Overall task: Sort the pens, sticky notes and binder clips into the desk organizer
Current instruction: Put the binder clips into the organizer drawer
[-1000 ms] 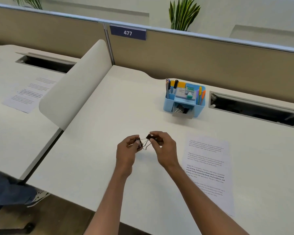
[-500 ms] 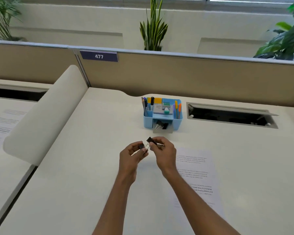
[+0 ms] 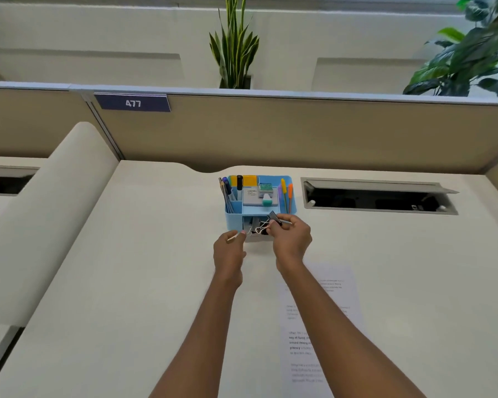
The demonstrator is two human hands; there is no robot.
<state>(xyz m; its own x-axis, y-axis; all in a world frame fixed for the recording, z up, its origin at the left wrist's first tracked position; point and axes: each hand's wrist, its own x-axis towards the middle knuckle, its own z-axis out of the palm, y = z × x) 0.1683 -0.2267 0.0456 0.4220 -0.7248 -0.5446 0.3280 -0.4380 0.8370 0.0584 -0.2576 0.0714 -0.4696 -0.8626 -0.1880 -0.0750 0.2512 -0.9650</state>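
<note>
Clip (image 3: 273,218) is pinched in right hand (image 3: 292,239), above the front edge of organizer (image 3: 233,222) drawer (image 3: 249,225); left hand (image 3: 230,249) is just beside that edge, its grip I cannot tell.

All that shows of me is my two arms, bare from the bottom edge of the view up to the fingertips. My left forearm (image 3: 212,320) is long and slim, widest low down and narrowing evenly to a slender wrist. My right forearm (image 3: 324,320) has the same lean build and looks a little thicker near the lower edge. My left hand (image 3: 229,249) is narrow across the back, and one fingernail shows at its tip. My right hand (image 3: 291,238) looks broader, with the knuckles standing out as a low row of bumps. Blur softens both hands, so I can tell no finer detail.
</note>
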